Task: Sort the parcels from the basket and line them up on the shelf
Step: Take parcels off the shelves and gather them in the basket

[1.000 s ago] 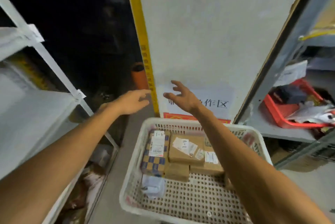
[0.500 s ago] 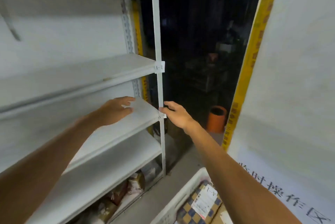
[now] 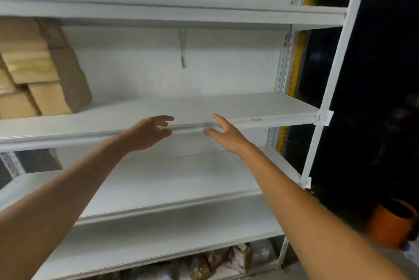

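Fingers (image 3: 166, 118) on my left hand (image 3: 148, 134) and right hand (image 3: 227, 138) are loose and spread, holding nothing. Both hover side by side at the front lip of the white shelf (image 3: 260, 105); I cannot tell if they touch it. Cardboard boxes (image 3: 45, 80) are stacked at its far left, well apart from my fingertips.

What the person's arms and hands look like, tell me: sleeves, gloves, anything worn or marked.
Both are bare. The left hand and right hand wear no gloves, and no ring shows, though motion blur softens them. The left arm and right arm show no sleeve, watch, band or marking.
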Demonstrator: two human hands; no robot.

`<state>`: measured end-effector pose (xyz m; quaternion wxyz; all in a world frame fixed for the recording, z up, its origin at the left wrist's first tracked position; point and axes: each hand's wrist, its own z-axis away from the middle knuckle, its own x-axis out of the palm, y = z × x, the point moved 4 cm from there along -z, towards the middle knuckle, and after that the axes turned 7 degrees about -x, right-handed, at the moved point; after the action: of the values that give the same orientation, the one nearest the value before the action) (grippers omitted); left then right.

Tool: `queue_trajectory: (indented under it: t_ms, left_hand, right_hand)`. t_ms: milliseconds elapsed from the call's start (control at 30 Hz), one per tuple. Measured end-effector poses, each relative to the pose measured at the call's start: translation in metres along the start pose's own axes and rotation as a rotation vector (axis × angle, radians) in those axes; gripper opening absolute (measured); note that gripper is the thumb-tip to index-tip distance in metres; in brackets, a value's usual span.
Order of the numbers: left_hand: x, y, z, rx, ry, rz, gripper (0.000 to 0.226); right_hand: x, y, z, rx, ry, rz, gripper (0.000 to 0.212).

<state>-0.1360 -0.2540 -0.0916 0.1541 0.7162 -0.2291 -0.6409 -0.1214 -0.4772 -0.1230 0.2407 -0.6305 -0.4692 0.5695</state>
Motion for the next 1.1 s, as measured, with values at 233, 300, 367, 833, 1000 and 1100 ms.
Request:
queue_trajectory:
  t_ms: [233,300,367,833,1000,1100]
  left_hand:
    - [-0.095,-0.121,0.011,-0.142,0.075,-0.047,0.045]
    - [-0.118,-0.148,0.015,-0.18,0.11,-0.019,0.045]
    - [-0.143,-0.176,0.02,-0.223,0.191,0.027,0.043]
    - [-0.214,-0.277,0.037,-0.46,0.307,0.034,0.047]
    - [-0.235,-0.285,0.027,-0.54,0.347,0.037,0.046]
    - [-0.246,-0.285,0.02,-0.527,0.4,0.056,0.047]
  right_hand:
    - [0.113,-0.073,-0.061,-0.094,-0.118,0.018,0.067]
    - [0.143,-0.091,-0.076,-0.129,-0.162,0.046,0.071]
    - [0.172,-0.108,-0.09,-0.177,-0.198,0.072,0.072]
    - [0.313,-0.184,-0.189,-0.331,-0.419,-0.079,0.056]
    - [0.325,-0.201,-0.232,-0.375,-0.479,-0.136,0.059]
    - [0.326,-0.207,-0.253,-0.388,-0.487,-0.193,0.057]
